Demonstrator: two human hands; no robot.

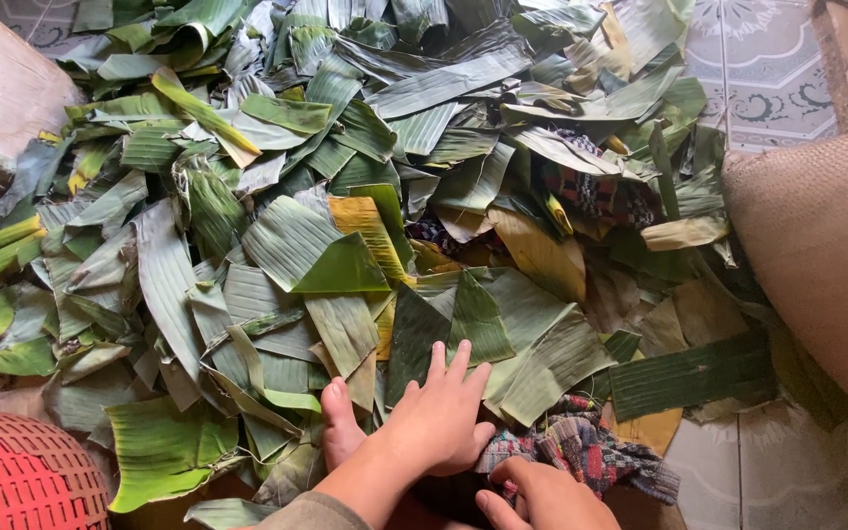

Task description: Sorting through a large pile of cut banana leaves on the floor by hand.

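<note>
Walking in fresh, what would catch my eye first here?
A huge heap of cut banana leaves covers the middle of the floor, mostly green, a few yellowed. At the bottom, the person's left hand lies flat on the leaves, while the right hand touches a plaid woven cloth. A red plastic basket sits at bottom left, a burlap sack at right.

The right hand (pixel 550 499) was cut off by the bottom edge. The red basket (pixel 14 473) was cropped at the lower-left corner. Banana leaves (pixel 345 196) hid most of the checked cloth (pixel 581 447). The burlap sack (pixel 821 245) ran off the right edge.
</note>
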